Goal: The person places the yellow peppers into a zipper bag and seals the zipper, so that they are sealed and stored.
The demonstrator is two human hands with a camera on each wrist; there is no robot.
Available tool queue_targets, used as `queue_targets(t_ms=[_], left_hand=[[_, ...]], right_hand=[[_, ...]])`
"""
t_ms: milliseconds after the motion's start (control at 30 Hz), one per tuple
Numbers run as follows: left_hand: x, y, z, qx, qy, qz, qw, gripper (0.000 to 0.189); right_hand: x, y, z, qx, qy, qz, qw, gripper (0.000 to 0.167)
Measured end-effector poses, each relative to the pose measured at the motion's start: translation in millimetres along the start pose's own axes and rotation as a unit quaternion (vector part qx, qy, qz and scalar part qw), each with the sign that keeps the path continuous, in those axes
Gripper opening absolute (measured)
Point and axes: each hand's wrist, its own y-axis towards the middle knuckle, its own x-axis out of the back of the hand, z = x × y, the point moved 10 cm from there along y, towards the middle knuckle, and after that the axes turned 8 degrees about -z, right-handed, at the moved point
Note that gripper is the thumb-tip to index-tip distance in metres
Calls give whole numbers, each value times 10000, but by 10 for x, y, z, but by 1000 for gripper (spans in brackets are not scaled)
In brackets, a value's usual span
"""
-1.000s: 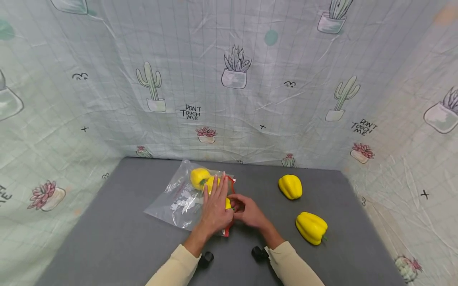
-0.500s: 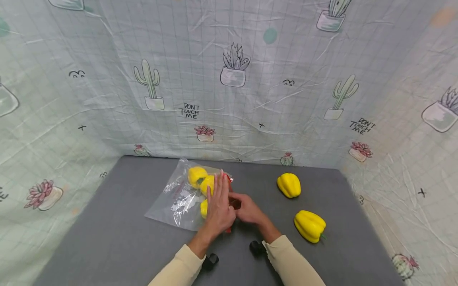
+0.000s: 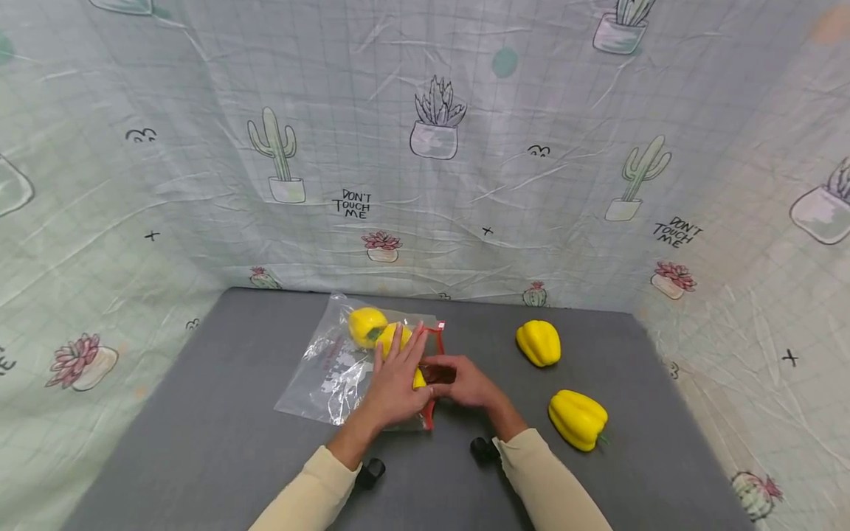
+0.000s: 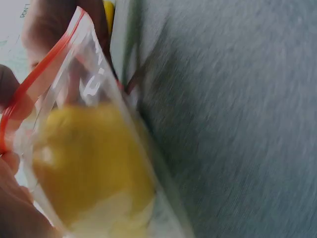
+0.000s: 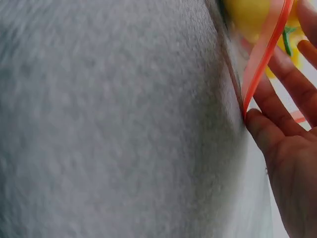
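A clear plastic bag with a red zip edge lies on the table. Two yellow bell peppers sit at its far side. A third yellow bell pepper shows near the bag's mouth, partly hidden by my left hand. That hand lies across the bag with straight, spread fingers, its thumb at the zip edge. My right hand is at the mouth, its fingers reaching past the red edge in the right wrist view. The left wrist view shows a blurred yellow pepper through the plastic.
Two loose yellow bell peppers lie right of the bag, one farther back and one nearer. The grey table meets a cactus-print cloth behind and at both sides.
The left hand moved right and rose more upright over the bag's mouth, then swung back left and flatter. The right hand stays at the mouth; the pepper there shows between the hands again.
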Motion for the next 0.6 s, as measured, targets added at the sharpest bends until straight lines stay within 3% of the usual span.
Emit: queue_targets(t_ms=[167,400,600], left_hand=[[-22,-4,-8,-120,-173,-183,9996,94],[-33,3,-42,-141,-194,-299,9993,91],[-9,8,-73,-247,-321,-335,9986,92]], right_hand=[[-34,18,83,48,-640,-231,9977,35],[19,14,43,-122,-550,-414,9976,33],[46,56,1,-231,-932,-766,9924,30]])
